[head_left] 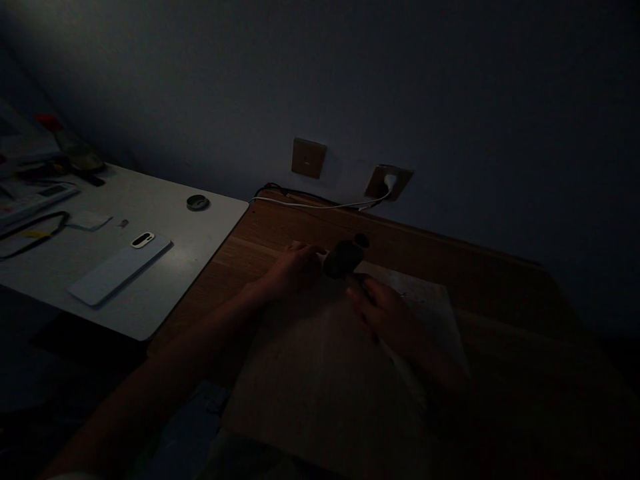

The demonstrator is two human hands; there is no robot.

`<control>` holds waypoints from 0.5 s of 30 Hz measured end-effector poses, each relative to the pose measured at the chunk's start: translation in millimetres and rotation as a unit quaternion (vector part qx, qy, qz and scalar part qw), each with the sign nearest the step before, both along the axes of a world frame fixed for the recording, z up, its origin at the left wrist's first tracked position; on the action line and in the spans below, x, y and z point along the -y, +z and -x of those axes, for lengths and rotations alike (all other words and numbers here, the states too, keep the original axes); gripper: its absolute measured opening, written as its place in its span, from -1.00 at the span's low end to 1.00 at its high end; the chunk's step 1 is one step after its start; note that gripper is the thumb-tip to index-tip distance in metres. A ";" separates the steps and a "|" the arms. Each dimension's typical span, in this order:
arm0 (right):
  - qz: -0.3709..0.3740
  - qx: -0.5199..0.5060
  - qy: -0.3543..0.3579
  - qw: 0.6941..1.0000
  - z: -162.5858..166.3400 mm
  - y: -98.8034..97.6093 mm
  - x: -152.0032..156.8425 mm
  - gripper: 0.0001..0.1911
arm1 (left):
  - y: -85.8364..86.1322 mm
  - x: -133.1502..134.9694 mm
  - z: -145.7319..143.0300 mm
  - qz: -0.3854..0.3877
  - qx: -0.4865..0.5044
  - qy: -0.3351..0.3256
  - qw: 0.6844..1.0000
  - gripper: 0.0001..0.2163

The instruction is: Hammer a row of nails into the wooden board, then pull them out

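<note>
The dark round-headed tool (pixel 343 259), grasped by the fingers of the right hand (pixel 389 312) over the wooden board (pixel 310 367), should be guided clear of the left hand (pixel 293 272), whose hold cannot be told.

Random stuff on the side tbl + wall, v dim pic

White tbl (pixel 215 223) on the L has a pale phone (pixel 117 275) lying flat, cam bump (pixel 143 240) facing up. Small round dark-rimmed thing (pixel 197 202) sits near the wall (pixel 200 87), can't tell what exactly. Further L: black loop (pixel 64 223) w/ a yellow bit (pixel 37 234), thin pale packet (pixel 90 221) just beside it, pale device w/ a dark display (pixel 37 202), and a red-topped bottle (pixel 83 157) at the back, kinda blurry tbh. Wall's got two plates: L one (pixel 309 158) bare, R one (pixel 373 181) w/ white plug (pixel 391 181) in, white cable (pixel 310 206) running left btw
</note>
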State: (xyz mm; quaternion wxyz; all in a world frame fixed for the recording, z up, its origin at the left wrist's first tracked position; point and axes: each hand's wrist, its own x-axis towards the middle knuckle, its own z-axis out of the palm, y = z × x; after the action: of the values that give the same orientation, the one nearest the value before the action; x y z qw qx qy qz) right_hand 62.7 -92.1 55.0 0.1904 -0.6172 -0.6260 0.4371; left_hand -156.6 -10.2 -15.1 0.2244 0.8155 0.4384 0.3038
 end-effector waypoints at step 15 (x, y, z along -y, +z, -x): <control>-0.013 0.075 0.021 0.997 14.6 6.4 -13.0 -0.83 | -7.6 -5.1 -3.0 0.000 0.027 0.009 1.000 -0.52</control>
State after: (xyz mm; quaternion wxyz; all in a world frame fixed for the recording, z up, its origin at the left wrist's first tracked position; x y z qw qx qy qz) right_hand 48.2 -79.1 61.4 0.1418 -0.6325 -0.6567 0.3854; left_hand -153.6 -5.1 -22.7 0.2330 0.8030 0.4400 0.3276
